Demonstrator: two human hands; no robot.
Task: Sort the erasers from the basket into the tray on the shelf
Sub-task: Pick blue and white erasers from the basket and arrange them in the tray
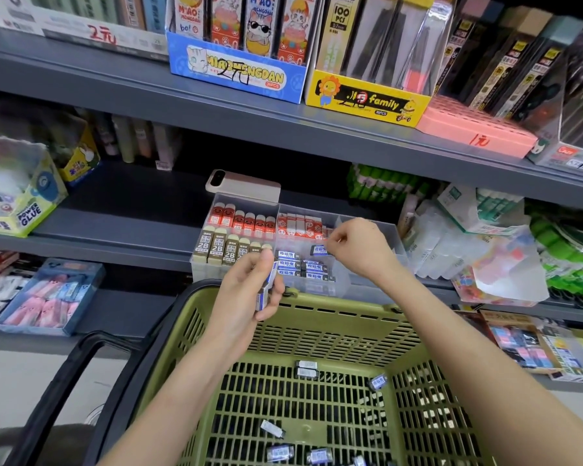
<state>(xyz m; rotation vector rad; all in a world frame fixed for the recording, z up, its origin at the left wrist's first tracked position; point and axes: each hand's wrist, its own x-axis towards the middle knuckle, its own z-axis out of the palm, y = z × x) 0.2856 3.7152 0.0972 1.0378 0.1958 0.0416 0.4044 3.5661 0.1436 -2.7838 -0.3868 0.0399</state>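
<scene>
A clear compartment tray (386,227) stands on the middle shelf, with red erasers (246,222), beige 2B erasers (216,248) and blue-labelled erasers (303,267) sorted in it. My left hand (246,290) grips a small stack of blue-labelled erasers (266,292) above the basket's far rim. My right hand (357,247) hovers over the tray with curled fingers, its fingertips right at a tilted blue-labelled eraser (318,249); whether they pinch it is unclear. Below, the green basket (350,302) holds several loose erasers (306,368).
A pink phone (243,185) lies behind the tray. Glue sticks (384,186) and plastic-wrapped packs (451,243) crowd the shelf to the right, and a Power Glue box (24,203) stands at the left. The basket's black handle (68,381) hangs at the left.
</scene>
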